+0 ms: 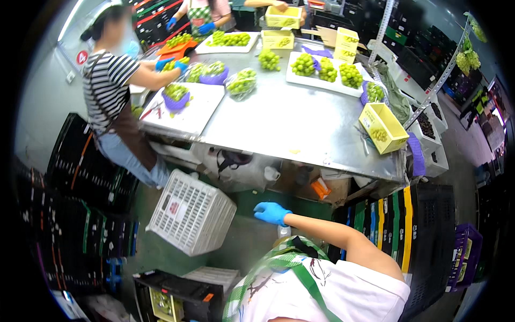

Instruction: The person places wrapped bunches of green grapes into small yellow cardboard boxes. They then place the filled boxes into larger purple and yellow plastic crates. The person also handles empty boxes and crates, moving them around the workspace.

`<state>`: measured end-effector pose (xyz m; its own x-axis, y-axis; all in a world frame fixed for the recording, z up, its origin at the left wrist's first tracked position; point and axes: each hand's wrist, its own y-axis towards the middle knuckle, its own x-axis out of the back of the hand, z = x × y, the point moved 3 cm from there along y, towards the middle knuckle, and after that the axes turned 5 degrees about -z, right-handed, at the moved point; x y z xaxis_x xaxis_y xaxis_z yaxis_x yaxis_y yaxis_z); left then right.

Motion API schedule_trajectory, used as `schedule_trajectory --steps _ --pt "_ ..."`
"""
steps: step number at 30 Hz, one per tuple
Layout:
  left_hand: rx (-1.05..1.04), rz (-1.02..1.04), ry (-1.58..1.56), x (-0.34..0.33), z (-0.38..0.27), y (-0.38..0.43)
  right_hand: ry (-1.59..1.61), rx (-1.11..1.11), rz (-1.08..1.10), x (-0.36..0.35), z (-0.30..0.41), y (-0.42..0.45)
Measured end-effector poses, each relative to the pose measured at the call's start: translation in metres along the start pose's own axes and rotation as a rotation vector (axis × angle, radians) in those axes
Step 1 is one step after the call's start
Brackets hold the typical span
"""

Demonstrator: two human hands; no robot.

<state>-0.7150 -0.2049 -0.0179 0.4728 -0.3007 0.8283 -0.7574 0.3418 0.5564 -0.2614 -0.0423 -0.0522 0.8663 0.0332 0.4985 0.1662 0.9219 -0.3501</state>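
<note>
My right hand (271, 213), in a blue glove, hangs over the floor in front of my green checked apron (277, 261). It holds nothing, and its fingers are loosely bent. My left hand is out of view. To the left of my right hand, and apart from it, is a white slatted plastic crate (193, 213), tilted in the picture. Beyond is a metal worktable (281, 116). On its right corner stands a yellow carton (382, 126) printed with grapes. Behind that, a white tray (334, 85) carries bunches of green grapes (351, 75).
At left a person (110, 88) in a striped shirt handles grapes over a white board (201, 104). Others work across the table. Stacked black crates (430, 229) rise at my right, more at left. A black crate (181, 296) holding yellow cartons sits at the bottom.
</note>
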Motion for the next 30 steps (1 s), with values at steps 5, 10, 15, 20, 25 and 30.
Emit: schedule_trajectory --steps 5,10,15,20,25,30 --pt "-0.854 -0.148 -0.333 0.062 -0.191 -0.032 0.169 -0.149 -0.438 0.103 -0.063 0.013" --pt "-1.340 0.021 -0.870 0.072 -0.346 -0.103 0.288 -0.181 -0.828 0.161 -0.087 -0.010" --pt "-2.533 1.211 -1.990 0.105 -0.467 -0.211 0.125 -0.255 -1.488 0.240 -0.104 -0.148" --pt "-1.930 1.434 -1.378 0.161 -0.455 -0.277 -0.257 -0.554 -1.991 0.278 -0.145 -0.365" --pt "-2.155 1.281 -1.178 0.242 -0.420 -0.335 -0.555 -1.416 -1.800 0.289 -0.215 -0.537" --pt "-2.291 1.850 -1.433 0.364 -0.306 -0.447 -0.172 -1.486 -1.220 0.315 -0.283 -0.626"
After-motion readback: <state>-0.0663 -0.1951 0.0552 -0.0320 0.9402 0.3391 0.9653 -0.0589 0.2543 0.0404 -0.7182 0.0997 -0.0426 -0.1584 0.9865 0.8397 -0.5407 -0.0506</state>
